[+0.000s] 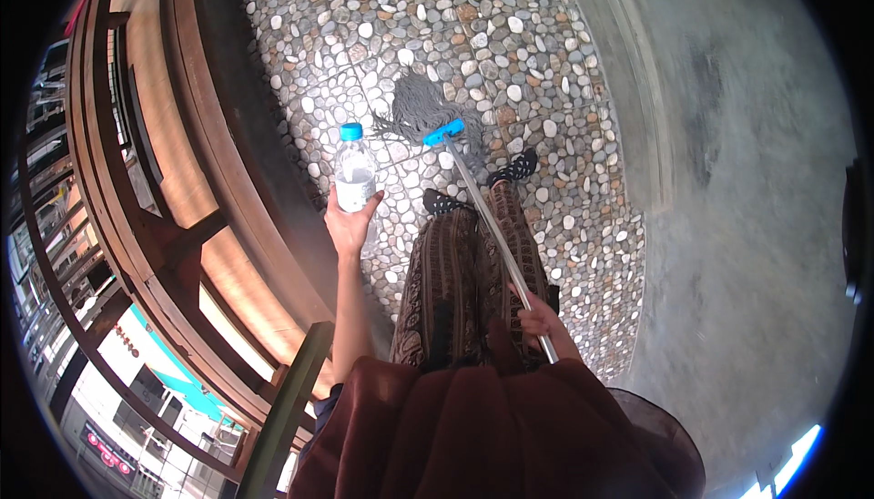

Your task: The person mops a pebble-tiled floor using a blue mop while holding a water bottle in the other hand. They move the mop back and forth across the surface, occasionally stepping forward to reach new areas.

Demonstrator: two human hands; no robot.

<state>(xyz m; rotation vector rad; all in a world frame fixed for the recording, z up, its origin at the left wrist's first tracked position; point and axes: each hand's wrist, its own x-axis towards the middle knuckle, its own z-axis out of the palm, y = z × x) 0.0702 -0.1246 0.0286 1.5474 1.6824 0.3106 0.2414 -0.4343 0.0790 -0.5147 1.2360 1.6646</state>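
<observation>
My left hand holds a clear plastic bottle with a blue cap and liquid inside, upright in the view at left of centre. My right hand grips a silver mop handle beside my right leg. The handle runs up to a blue holder on a grey string mop head, which lies on the pebbled floor just beyond my feet, in dark spotted socks.
A dark wooden railing with pale slats runs along my left, with a green bar low beside me and furniture beyond it. On my right a smooth grey concrete surface borders the pebbled strip.
</observation>
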